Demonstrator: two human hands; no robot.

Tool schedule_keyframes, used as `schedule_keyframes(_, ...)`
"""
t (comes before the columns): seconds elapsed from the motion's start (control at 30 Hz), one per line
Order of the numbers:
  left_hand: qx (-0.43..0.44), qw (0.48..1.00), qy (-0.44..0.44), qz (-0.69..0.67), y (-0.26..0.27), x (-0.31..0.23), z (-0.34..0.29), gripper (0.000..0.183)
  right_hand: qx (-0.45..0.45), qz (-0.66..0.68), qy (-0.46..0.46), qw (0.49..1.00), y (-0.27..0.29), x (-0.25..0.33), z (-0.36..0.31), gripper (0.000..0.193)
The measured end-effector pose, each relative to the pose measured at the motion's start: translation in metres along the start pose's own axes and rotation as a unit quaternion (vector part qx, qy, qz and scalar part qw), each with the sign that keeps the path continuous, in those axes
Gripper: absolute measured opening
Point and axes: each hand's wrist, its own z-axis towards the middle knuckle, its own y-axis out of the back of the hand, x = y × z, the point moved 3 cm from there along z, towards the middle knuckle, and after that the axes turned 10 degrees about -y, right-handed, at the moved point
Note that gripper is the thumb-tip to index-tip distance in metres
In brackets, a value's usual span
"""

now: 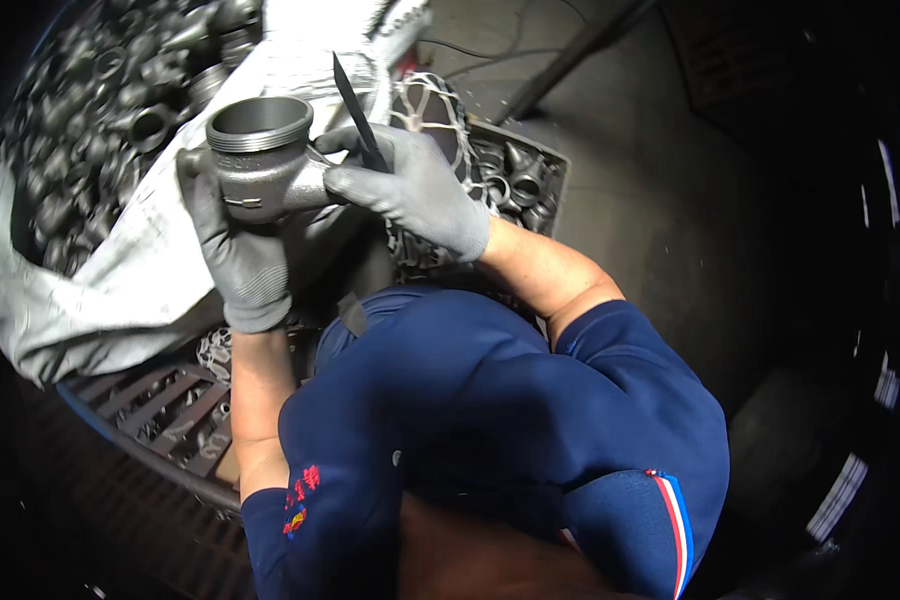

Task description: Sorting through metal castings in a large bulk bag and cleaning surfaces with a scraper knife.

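Note:
A grey metal pipe fitting [260, 165] with a wide threaded mouth stands upright in front of me, its narrower side branch toward the right. My left hand [235, 245], in a grey work glove, is closed around its left side and underside; the fingers are partly hidden behind it. My gloved right hand [410, 185] grips a narrow, dark, pointed tool [355, 105], file-like in shape, which slants up and left. The thumb and fingers of that hand also rest against the fitting's branch. Neither the tool's grip end nor its exact kind shows.
A large white woven sack [120, 290], full of similar fittings [100, 130], lies open at left. Behind my right hand, a crate [562, 165] holds more fittings beside white netting [435, 100]. A slatted metal bin [150, 405] sits below the sack; a dark bar [580, 55] slants at the back.

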Motion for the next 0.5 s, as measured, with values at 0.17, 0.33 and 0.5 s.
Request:
schedule_keyframes(0.17,0.265,0.951,0.010,0.162,-0.051,0.016,0.004,0.072,-0.067,0.250,-0.147,0.955,0.093,-0.006,-0.012,0.021)
schedule_keyframes(0.33,0.202,0.947,0.073,0.237,-0.016,0.029,0.009,0.054,-0.309,0.122,-0.075,0.940,0.181,-0.029,-0.051,0.023)
schedule_keyframes(0.5,0.143,0.946,0.113,0.268,0.030,0.030,-0.003,0.046,-0.481,0.042,-0.154,0.862,0.281,-0.167,-0.060,0.018)
